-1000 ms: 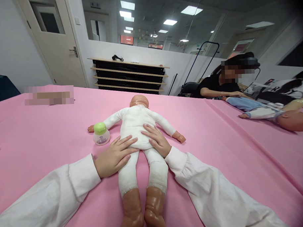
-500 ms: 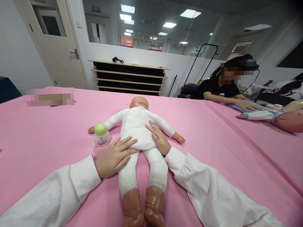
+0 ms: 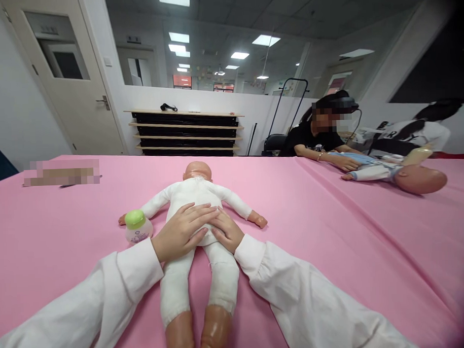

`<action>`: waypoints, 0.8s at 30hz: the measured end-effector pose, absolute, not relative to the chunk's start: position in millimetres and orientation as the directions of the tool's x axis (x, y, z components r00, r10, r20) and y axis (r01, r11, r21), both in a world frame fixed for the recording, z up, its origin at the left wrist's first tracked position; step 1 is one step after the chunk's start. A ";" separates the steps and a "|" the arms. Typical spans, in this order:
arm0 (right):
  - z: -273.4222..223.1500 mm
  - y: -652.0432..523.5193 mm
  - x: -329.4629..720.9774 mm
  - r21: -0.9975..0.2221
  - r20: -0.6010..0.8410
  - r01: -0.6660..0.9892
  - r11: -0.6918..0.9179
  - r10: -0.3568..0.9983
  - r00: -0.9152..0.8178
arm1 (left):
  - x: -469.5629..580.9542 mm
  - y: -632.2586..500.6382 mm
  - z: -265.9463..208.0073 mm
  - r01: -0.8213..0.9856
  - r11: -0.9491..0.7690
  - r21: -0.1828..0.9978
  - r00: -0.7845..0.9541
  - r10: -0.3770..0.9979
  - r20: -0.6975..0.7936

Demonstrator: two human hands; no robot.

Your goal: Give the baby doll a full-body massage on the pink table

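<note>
A baby doll (image 3: 194,193) with a white cloth body lies face down, its head pointing away from me and its arms spread. Flat across its lower back rests my left hand (image 3: 186,230), fingers stretched out to the right. My right hand (image 3: 227,229) lies on the same spot from the other side, fingers extended, and the fingertips of both hands meet or overlap there. Left of the doll, close to my left wrist, stands a clear round bottle (image 3: 138,229) with a green cap. Neither hand grips anything.
A pink cloth (image 3: 86,250) covers the table. At the right a co-worker (image 3: 310,135) in black leans over another doll (image 3: 418,177) in light clothing. A blurred-out item (image 3: 60,173) lies at the far left. Shelves (image 3: 185,130) stand behind the table.
Both hands have slid inward from the doll's sides to the middle of its lower back, where their fingertips now meet. The camera view has shifted slightly up and right.
</note>
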State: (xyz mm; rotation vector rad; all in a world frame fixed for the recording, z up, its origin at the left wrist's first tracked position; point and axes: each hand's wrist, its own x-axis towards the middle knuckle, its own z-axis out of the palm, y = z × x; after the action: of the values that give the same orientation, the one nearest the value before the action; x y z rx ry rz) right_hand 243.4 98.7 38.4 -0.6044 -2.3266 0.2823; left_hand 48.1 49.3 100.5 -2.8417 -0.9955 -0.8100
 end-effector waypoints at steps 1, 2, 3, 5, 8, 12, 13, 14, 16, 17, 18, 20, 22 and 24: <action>38.5 98.4 242.8 -0.365 0.589 0.344 0.865 0.500 -0.634 | 51.2 55.1 99.8 0.582 -0.800 0.145 0.686 0.579 0.440; 39.1 97.8 242.2 -0.368 0.589 0.347 0.863 0.505 -0.631 | 53.3 60.8 97.4 0.584 -0.797 0.155 0.699 0.591 0.403; 39.9 97.1 241.6 -0.371 0.582 0.354 0.858 0.512 -0.631 | 54.3 65.9 93.9 0.594 -0.786 0.172 0.701 0.610 0.370; 42.1 95.4 240.2 -0.378 0.555 0.376 0.846 0.532 -0.639 | 53.8 73.4 85.5 0.617 -0.761 0.200 0.687 0.645 0.334; 44.2 94.4 238.4 -0.387 0.523 0.390 0.836 0.547 -0.654 | 48.4 78.0 76.5 0.633 -0.744 0.215 0.671 0.665 0.327; 44.0 95.7 237.6 -0.402 0.507 0.378 0.834 0.547 -0.667 | 35.4 80.6 68.9 0.652 -0.720 0.237 0.641 0.691 0.334; 44.1 95.9 237.5 -0.409 0.504 0.375 0.832 0.549 -0.667 | 31.5 81.8 66.1 0.658 -0.711 0.249 0.630 0.700 0.337; 44.3 95.8 237.5 -0.417 0.499 0.375 0.828 0.553 -0.667 | 27.7 83.2 63.0 0.662 -0.701 0.263 0.615 0.710 0.343; 45.1 95.1 237.3 -0.436 0.489 0.374 0.819 0.564 -0.665 | 21.1 86.4 56.1 0.681 -0.665 0.305 0.562 0.742 0.365; 45.6 94.6 237.2 -0.444 0.488 0.372 0.815 0.568 -0.663 | 18.7 88.1 52.9 0.698 -0.634 0.334 0.515 0.768 0.381; 46.2 94.2 237.1 -0.449 0.489 0.369 0.814 0.570 -0.660 | 17.0 89.8 50.2 0.716 -0.592 0.369 0.455 0.798 0.395; 47.1 93.8 237.0 -0.453 0.500 0.362 0.815 0.568 -0.654 | 15.0 93.1 46.4 0.737 -0.494 0.460 0.314 0.854 0.414; 47.7 94.0 236.9 -0.454 0.505 0.362 0.814 0.570 -0.649 | 14.1 95.9 44.9 0.713 -0.429 0.554 0.218 0.888 0.405; 47.7 94.9 236.8 -0.451 0.505 0.366 0.814 0.570 -0.648 | 13.2 97.7 44.7 0.668 -0.412 0.619 0.201 0.901 0.384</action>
State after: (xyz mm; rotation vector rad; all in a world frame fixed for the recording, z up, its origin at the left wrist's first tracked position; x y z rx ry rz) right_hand 236.8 94.9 47.7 -0.6850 -2.3413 0.4090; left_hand 13.2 97.7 44.7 -2.6600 -1.8171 -1.2734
